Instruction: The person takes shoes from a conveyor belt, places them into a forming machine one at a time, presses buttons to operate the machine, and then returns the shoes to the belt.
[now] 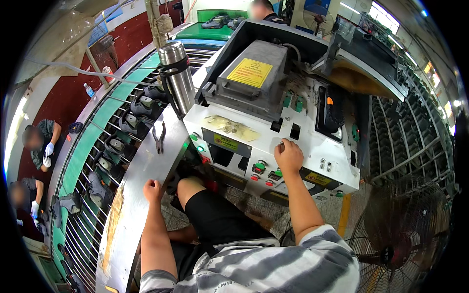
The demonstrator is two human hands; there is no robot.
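While left hand (152,189) grips shelf edge (141,166), right hand (289,155) touches control panel (312,146)

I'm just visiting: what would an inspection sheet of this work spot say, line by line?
Surface: curved metal shelf beside a white machine panel, stained.
Job's things: small knob and coloured push buttons on the panel.
Clutter: pliers on the shelf; steel flask upright at its far end.
Hands: right hand on the panel, fingers at the knob; left hand grips the shelf edge.
Cables: pale cable running across the upper left.
Surroundings: shoes on a wire conveyor rack; floor fan at right; other people seated at left.
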